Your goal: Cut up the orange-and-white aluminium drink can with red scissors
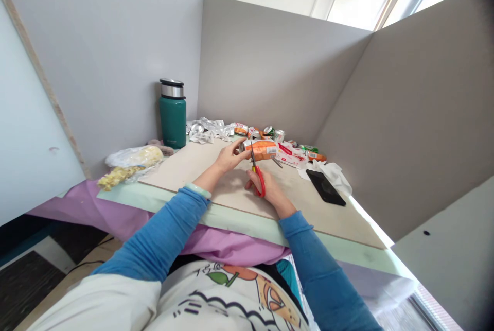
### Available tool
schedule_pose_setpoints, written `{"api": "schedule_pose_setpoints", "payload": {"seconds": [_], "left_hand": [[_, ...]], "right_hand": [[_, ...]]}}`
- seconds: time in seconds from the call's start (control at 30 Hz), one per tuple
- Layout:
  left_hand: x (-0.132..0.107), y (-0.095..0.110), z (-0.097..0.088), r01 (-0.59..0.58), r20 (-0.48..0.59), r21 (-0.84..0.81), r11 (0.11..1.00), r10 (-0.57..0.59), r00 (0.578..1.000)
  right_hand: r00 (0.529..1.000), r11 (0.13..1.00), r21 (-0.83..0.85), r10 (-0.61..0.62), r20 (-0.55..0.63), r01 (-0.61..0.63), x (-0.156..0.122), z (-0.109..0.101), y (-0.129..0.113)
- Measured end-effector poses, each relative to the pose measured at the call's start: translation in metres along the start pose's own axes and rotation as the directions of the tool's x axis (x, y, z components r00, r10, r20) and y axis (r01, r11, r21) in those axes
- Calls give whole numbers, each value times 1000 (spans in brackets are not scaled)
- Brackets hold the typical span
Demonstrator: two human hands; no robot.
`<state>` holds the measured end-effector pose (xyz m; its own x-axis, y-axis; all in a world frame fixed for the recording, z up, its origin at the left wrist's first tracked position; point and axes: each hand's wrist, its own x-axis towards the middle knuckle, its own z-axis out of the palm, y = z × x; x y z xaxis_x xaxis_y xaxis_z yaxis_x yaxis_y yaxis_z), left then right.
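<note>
My left hand [230, 157] grips the near end of an orange drink can [262, 149] lying on its side on the wooden board [200, 163]. My right hand [266, 188] is closed round the red handles of a pair of scissors [256, 171]. The blades point up at the can's left end, close to my left fingers. Both arms wear blue sleeves.
A green flask [173, 114] stands at the back left, beside crumpled silver metal scraps [206, 129]. More cans and cut pieces [295, 151] lie along the back. A black phone [325, 187] rests on white tissue at right. A plastic bag with yellow bits [129, 163] sits left. Grey partitions surround the desk.
</note>
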<state>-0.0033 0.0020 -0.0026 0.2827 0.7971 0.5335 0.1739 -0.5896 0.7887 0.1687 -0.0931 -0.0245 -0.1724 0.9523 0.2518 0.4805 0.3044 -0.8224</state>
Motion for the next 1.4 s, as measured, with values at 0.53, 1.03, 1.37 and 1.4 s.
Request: {"api": "schedule_pose_setpoints", "payload": {"seconds": [0.53,1.03,1.37,1.4], "left_hand": [[0,2,1,-46,-27,-36,998,45,999],[0,2,0,-72,3,-76,994,73,997],[0,3,1,-71,7,-88,994,72,997],[0,3,1,-75,-2,-81,994,75,997]], "right_hand": [[1000,1000,-18,3,-24,-4,-1,1,-3],[1000,1000,-23,8,-27,-8,0,1,-1],[998,993,-118,-13,-62,5,-2,0,-5],[997,989,-146,-16,-77,5,-2,-1,-5]]}}
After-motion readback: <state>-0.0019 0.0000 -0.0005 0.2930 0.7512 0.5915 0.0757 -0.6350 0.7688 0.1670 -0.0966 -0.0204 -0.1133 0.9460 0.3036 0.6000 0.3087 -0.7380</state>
